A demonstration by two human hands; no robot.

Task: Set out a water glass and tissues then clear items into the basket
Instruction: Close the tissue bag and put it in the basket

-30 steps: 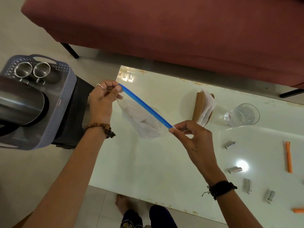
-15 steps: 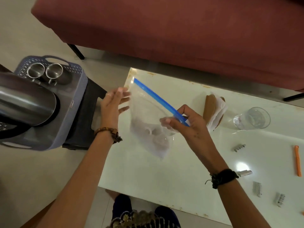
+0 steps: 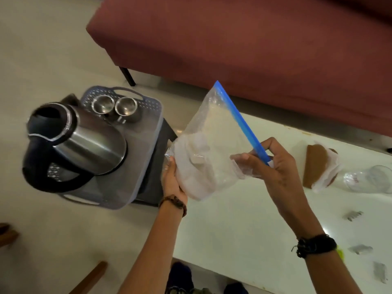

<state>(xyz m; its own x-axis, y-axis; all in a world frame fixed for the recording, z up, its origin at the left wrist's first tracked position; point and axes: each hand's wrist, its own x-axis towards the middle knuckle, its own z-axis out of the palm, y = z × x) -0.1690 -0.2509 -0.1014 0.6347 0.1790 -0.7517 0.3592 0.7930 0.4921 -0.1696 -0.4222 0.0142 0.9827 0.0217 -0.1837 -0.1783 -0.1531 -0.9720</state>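
I hold a clear zip bag with a blue seal strip and white contents above the left end of the white table. My right hand pinches the bag at the lower end of the blue strip. My left hand cups the bag's bottom corner from below. To the left, a grey basket sits on a dark stool and carries a steel kettle and two steel cups. A brown tissue holder with white tissues and a clear water glass stand at the right of the table.
A dark red sofa runs along the far side of the table. Several small metal clips lie on the table's right part. A wooden piece pokes in at the bottom left on the floor. My feet show below the table edge.
My head view has swung left and the bag has moved toward the basket. My left hand dropped from the blue strip to under the bag. The bag now stands tilted upright.
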